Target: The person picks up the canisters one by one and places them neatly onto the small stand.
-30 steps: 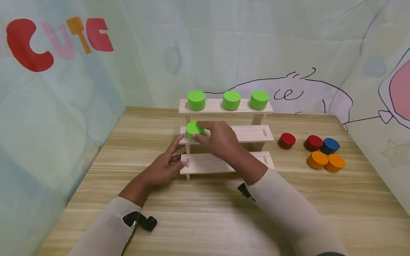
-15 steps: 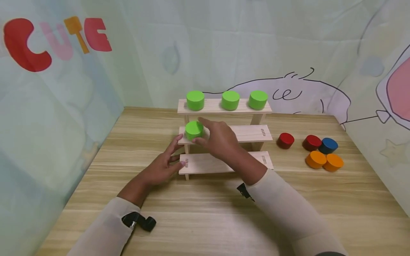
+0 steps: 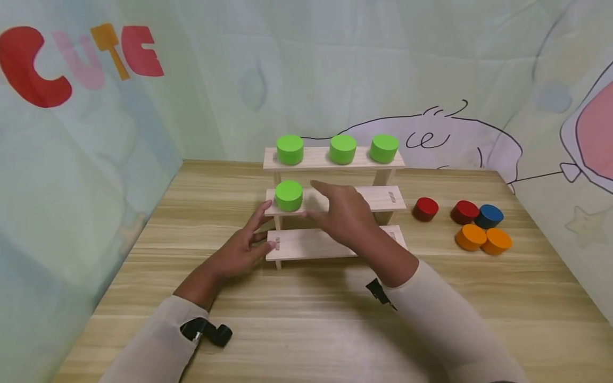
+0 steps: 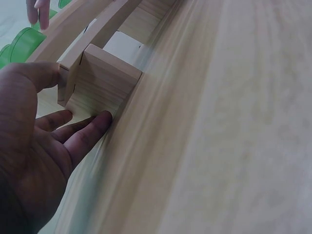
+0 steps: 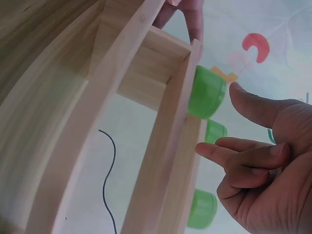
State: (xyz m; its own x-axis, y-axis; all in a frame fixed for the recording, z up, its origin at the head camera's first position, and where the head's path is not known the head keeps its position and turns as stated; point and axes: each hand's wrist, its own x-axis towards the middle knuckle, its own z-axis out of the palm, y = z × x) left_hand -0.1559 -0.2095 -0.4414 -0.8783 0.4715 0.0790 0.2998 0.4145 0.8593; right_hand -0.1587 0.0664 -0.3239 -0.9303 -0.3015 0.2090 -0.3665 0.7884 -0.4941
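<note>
Right hand [image 3: 346, 215] released round green block [image 3: 289, 195], fingers loose; left hand [image 3: 238, 250] flat against wooden rack [image 3: 378, 198].

The right hand [image 3: 346, 213] no longer grips the green cylinder [image 3: 289, 195]; it has released it and drawn back to the right, fingers loosely spread, clear of the piece. The cylinder now stands alone and uncovered at the left end of the middle shelf [image 3: 378, 198].
</note>
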